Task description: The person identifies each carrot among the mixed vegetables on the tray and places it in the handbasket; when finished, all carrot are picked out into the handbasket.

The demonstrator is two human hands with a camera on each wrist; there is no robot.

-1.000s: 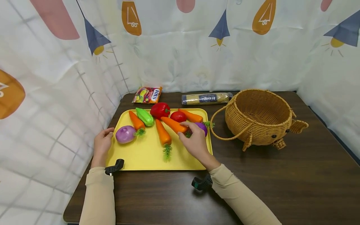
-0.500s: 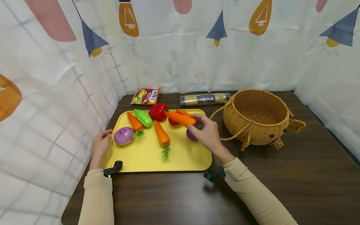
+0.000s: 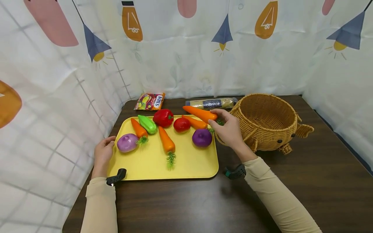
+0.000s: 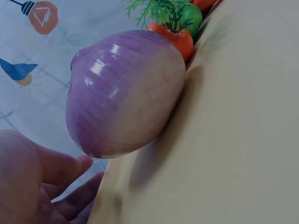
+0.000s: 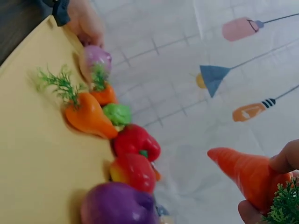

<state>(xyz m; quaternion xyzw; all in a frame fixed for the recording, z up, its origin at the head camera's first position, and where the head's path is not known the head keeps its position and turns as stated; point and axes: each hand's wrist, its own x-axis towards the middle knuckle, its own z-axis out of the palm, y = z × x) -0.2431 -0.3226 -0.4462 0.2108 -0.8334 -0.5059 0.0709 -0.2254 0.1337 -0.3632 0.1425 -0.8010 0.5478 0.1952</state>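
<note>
My right hand [image 3: 230, 129] pinches an orange carrot [image 3: 199, 113] near its leafy end, tip pointing left. It is held above the right back of the yellow tray [image 3: 186, 168], beside the wicker basket [image 3: 268, 136]. In the right wrist view the thumb and a finger grip the carrot [image 5: 252, 177]. My left hand [image 3: 103, 155] lies at the tray's left edge, fingers loosely bent; the left wrist view has its thumb just below a pale purple turnip [image 4: 126, 93]. On the tray also lie a dark purple onion-shaped vegetable [image 3: 202, 138], a tomato [image 3: 182, 125] and several carrots.
A red bell pepper [image 3: 163, 117] and a green vegetable [image 3: 147, 124] lie at the tray's back. Behind it are a FOX'S sweets bag [image 3: 150, 101] and a long spaghetti packet [image 3: 212, 103]. The basket's handle [image 3: 218, 137] leans toward the tray. Printed curtains enclose the table.
My right hand has lifted the carrot off the tray and carried it right toward the basket, uncovering the dark purple vegetable and another carrot. The left hand stays at the tray's edge.
</note>
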